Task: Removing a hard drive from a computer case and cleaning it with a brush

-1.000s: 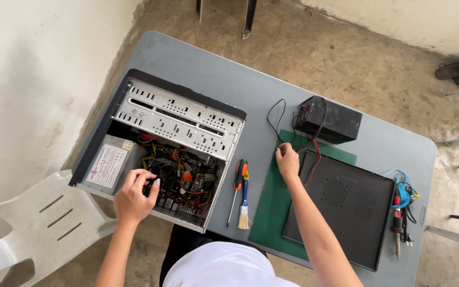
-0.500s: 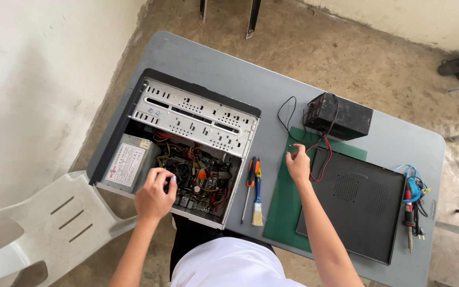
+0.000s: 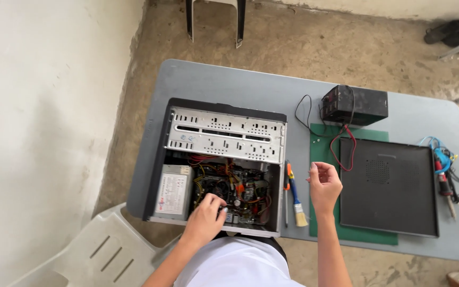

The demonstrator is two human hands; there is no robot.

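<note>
An open black computer case lies on its side on a grey table. My left hand reaches into it, fingertips resting by the black cooler fan among coloured wires, right of the silver power supply. My right hand hovers over the green mat with fingertips pinched together. Whether something small sits between them is not visible. A blue-handled brush and a screwdriver lie between case and mat.
A black side panel lies on the mat, and a black box with red and black leads stands behind it. Blue cables and a soldering tool are at the table's right end. A white plastic chair stands at lower left.
My right hand has lifted off the far part of the mat and drawn back toward me, fingers pinched. My left hand stays in the case by the fan. The camera view shifted.
</note>
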